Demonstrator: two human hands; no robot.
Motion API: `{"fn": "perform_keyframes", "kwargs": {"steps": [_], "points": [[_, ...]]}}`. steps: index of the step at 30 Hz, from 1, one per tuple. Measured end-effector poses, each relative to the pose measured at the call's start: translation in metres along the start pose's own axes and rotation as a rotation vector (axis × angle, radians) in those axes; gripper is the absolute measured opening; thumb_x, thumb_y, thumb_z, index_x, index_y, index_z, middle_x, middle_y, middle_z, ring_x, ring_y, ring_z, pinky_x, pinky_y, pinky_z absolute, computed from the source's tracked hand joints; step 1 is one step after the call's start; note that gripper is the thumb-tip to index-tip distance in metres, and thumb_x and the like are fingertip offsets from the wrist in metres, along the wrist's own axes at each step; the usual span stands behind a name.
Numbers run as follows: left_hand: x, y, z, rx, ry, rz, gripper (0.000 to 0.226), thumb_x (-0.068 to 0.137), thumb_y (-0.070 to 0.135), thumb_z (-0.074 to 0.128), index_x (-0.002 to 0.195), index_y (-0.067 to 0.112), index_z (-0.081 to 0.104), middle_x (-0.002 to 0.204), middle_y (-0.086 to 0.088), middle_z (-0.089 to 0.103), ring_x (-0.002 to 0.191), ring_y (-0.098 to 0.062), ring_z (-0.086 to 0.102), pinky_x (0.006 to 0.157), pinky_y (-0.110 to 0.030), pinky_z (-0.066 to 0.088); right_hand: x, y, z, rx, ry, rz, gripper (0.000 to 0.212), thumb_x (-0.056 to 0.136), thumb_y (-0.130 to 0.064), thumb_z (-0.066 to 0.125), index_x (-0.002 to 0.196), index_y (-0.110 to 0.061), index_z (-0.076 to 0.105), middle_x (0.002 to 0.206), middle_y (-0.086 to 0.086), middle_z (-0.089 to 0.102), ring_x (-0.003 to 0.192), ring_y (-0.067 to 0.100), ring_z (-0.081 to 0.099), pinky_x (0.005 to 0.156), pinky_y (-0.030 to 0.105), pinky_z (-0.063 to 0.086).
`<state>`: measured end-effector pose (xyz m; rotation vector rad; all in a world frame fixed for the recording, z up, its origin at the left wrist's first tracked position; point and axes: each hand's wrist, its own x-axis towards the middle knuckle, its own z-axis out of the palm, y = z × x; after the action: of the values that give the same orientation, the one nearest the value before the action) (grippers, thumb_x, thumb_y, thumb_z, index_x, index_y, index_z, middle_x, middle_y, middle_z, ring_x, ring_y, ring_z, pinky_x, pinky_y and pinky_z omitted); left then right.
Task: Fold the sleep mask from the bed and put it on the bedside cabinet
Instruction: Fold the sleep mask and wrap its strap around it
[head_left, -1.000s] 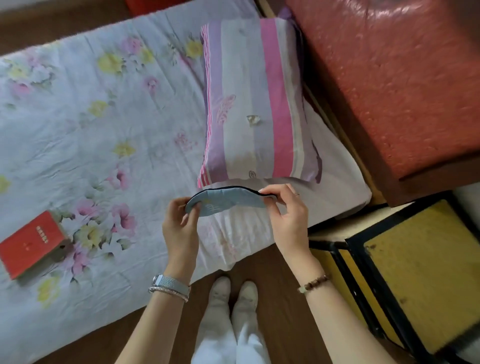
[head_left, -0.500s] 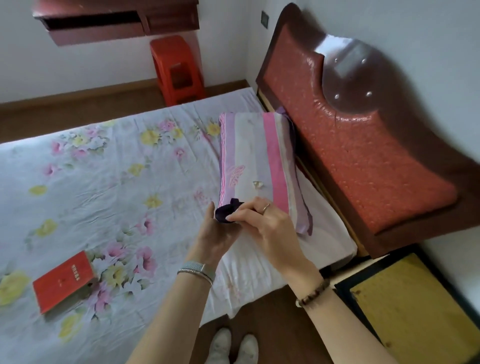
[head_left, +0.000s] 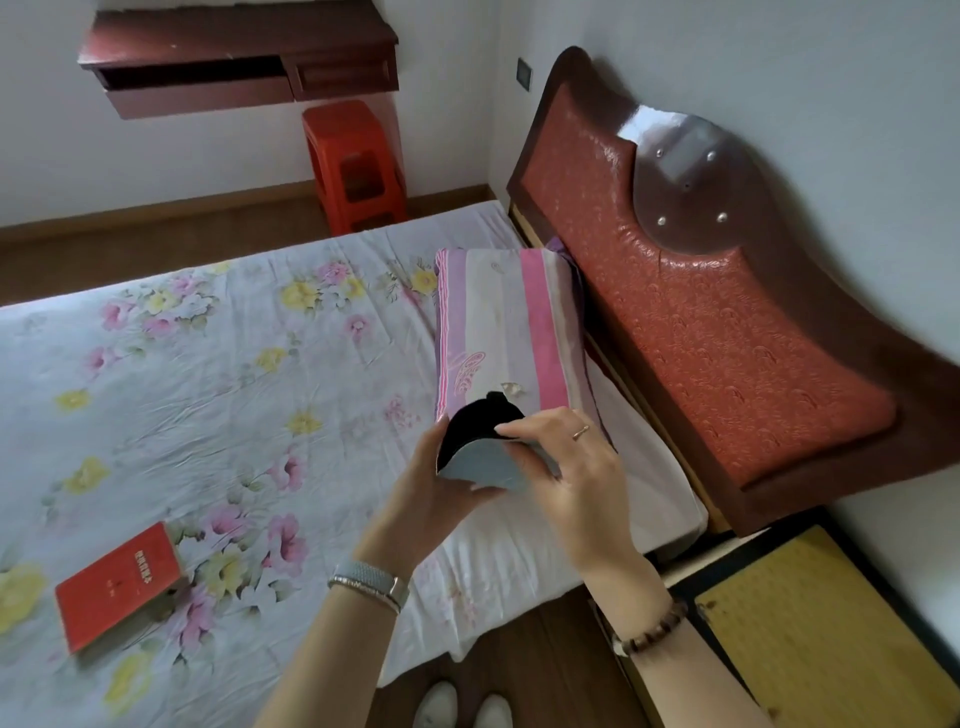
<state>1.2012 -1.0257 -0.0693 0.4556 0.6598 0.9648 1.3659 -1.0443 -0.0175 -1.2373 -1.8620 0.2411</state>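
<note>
The sleep mask (head_left: 480, 457), pale blue outside and black inside, is doubled over and held in the air above the bed's near edge. My left hand (head_left: 426, 499) cups it from below and the left. My right hand (head_left: 571, 478) pinches its top right side, covering part of it. The bedside cabinet (head_left: 810, 639), with a yellow top in a black frame, stands at the lower right beside the bed.
A striped pink and purple pillow (head_left: 504, 327) lies by the red headboard (head_left: 701, 322). A red book (head_left: 117, 584) rests on the floral sheet (head_left: 218, 395) at the left. A red stool (head_left: 353, 166) and a wall shelf (head_left: 239, 57) are at the back.
The mask was stretched flat between both hands; now it is folded in half with both hands close together. The view has tilted up, showing the headboard and back wall.
</note>
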Motion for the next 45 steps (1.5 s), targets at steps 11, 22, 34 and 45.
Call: {"fn": "perform_keyframes", "kwargs": {"steps": [11, 22, 34, 45], "points": [[-0.02, -0.028, -0.008, 0.188, 0.118, 0.034, 0.057, 0.072, 0.01, 0.085, 0.125, 0.02, 0.066, 0.123, -0.018, 0.065, 0.116, -0.036, 0.064, 0.086, -0.048, 0.057, -0.001, 0.0, -0.006, 0.388, -0.27, 0.384, 0.028, 0.094, -0.037, 0.061, 0.121, -0.029, 0.062, 0.108, -0.013, 0.069, 0.102, 0.008, 0.065, 0.085, 0.018, 0.053], [-0.041, 0.009, -0.013, 0.238, -0.04, -0.132, 0.058, 0.064, 0.016, 0.091, 0.118, 0.023, 0.072, 0.11, -0.006, 0.074, 0.108, -0.032, 0.07, 0.079, -0.044, 0.06, 0.037, 0.02, -0.04, 0.119, -0.641, 0.136, 0.039, 0.081, -0.019, 0.079, 0.113, -0.04, 0.071, 0.151, -0.013, 0.041, 0.138, 0.005, 0.029, 0.106, 0.01, 0.02], [-0.052, 0.017, -0.02, 0.235, -0.085, -0.183, 0.054, 0.074, 0.015, 0.085, 0.125, 0.018, 0.067, 0.116, -0.012, 0.072, 0.11, -0.033, 0.068, 0.083, -0.044, 0.059, 0.036, 0.009, -0.028, 0.189, -0.79, 0.15, 0.019, 0.09, -0.022, 0.069, 0.104, -0.032, 0.062, 0.14, -0.012, 0.054, 0.139, 0.005, 0.033, 0.115, 0.031, 0.028], [-0.061, 0.01, -0.026, 0.077, -0.089, -0.119, 0.049, 0.072, 0.018, 0.086, 0.116, 0.009, 0.069, 0.109, -0.015, 0.075, 0.1, -0.029, 0.073, 0.079, -0.041, 0.061, 0.019, -0.015, -0.014, 0.863, -0.525, 0.45, 0.009, 0.095, -0.024, 0.059, 0.097, -0.029, 0.066, 0.116, 0.002, 0.071, 0.117, 0.02, 0.064, 0.096, 0.033, 0.051]]}}
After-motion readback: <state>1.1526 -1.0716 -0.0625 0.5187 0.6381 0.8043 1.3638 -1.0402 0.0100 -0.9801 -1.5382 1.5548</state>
